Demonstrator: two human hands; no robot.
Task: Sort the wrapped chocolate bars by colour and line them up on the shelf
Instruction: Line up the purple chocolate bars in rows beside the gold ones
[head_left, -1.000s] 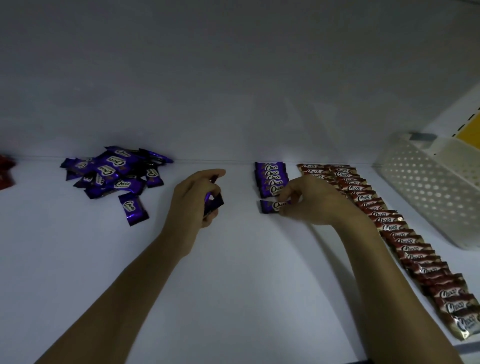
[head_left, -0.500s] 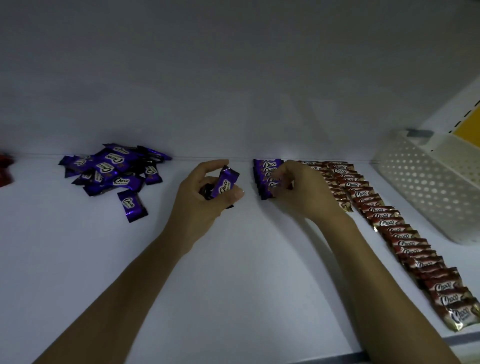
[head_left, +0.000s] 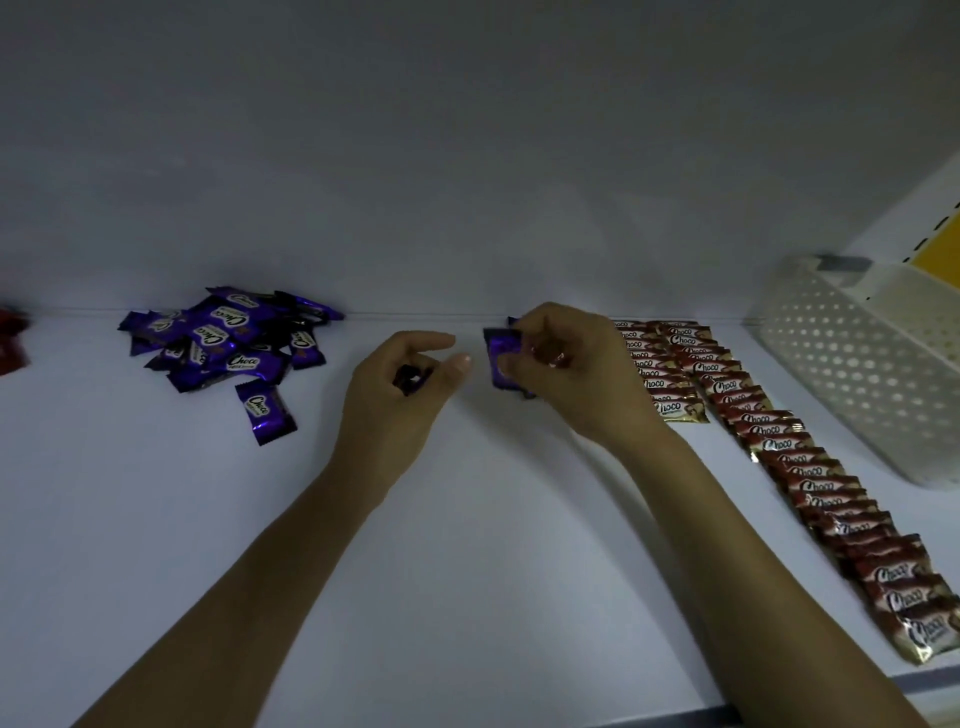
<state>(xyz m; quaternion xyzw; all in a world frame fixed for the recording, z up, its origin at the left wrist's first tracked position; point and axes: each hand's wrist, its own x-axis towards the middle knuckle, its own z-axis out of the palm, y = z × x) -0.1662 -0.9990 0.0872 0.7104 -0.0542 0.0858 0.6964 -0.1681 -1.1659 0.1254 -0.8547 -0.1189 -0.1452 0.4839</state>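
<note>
1. Partly hidden: the purple bar (head_left: 501, 358) pinched in the right hand (head_left: 576, 374). Only its left end shows past the fingertips, and its print cannot be read.
2. Purple corners show above and below that hand, near the back edge of the shelf (head_left: 467, 545); how many bars the hand covers cannot be told.
3. The left hand (head_left: 410, 384) curls its fingers round a dark wrapper (head_left: 410, 376). Thumb and forefinger cover most of it, and its colour is hard to make out in the dim light.
4. Red wrappers (head_left: 10, 343) are cut off by the left edge; the white perforated basket (head_left: 857, 364) runs out of view at the right.
5. The two hands are near each other at mid-shelf, not touching — the held purple bar lies between them, just beside the left thumb tip.
6. A loose purple pile (head_left: 223, 338) lies well to the left, with one stray bar (head_left: 265, 410) just in front of it.
7. Overlapping red-and-gold bars (head_left: 810, 483) form a long row right of the right forearm — a shorter row (head_left: 649, 364) lies beside the right hand.
</note>
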